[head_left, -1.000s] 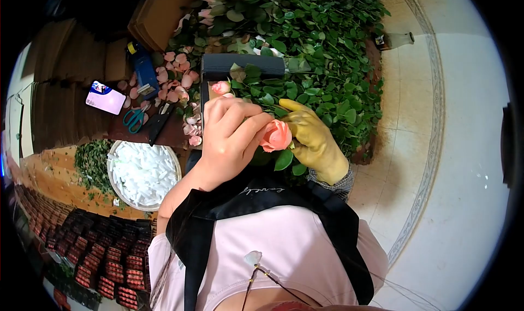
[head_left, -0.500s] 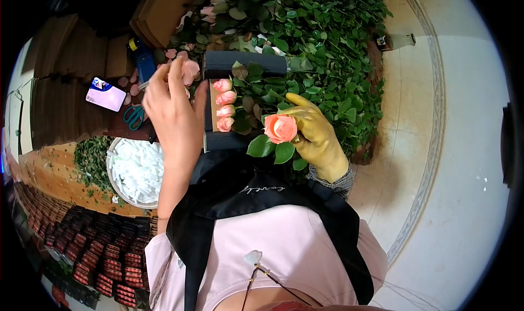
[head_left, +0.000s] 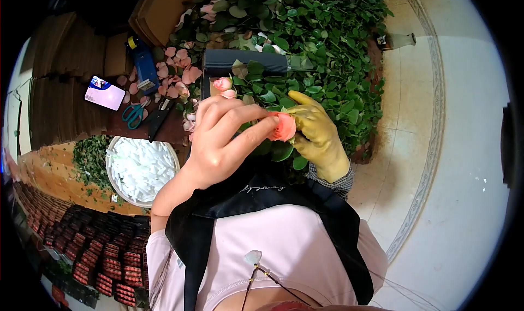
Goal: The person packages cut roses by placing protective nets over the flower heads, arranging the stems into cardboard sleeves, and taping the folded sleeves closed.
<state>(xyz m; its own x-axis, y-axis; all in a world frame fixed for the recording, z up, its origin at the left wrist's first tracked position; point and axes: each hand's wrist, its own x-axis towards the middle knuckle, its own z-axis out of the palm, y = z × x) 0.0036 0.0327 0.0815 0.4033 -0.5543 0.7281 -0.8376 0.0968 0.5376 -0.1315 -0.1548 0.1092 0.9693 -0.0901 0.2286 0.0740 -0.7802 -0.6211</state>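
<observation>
My right hand, in a yellow glove, grips a peach-pink rose just below its bloom. Green leaves hang under the flower. The bare fingertips of my left hand press on the near side of the bloom, thumb hidden from view. Behind that hand, a rose head and part of another show on cardboard between dark ribbed pieces; the rest of the row is covered by my left hand.
Rose stems and leaves cover the far table. Loose petals, teal scissors, a phone and a blue tape dispenser lie left. A round basket of white pieces stands nearer, with stacked cardboard beyond.
My left hand has come right and down from beside the petals to the rose, now covering part of the row. My right hand stays nearly in place, holding the rose.
</observation>
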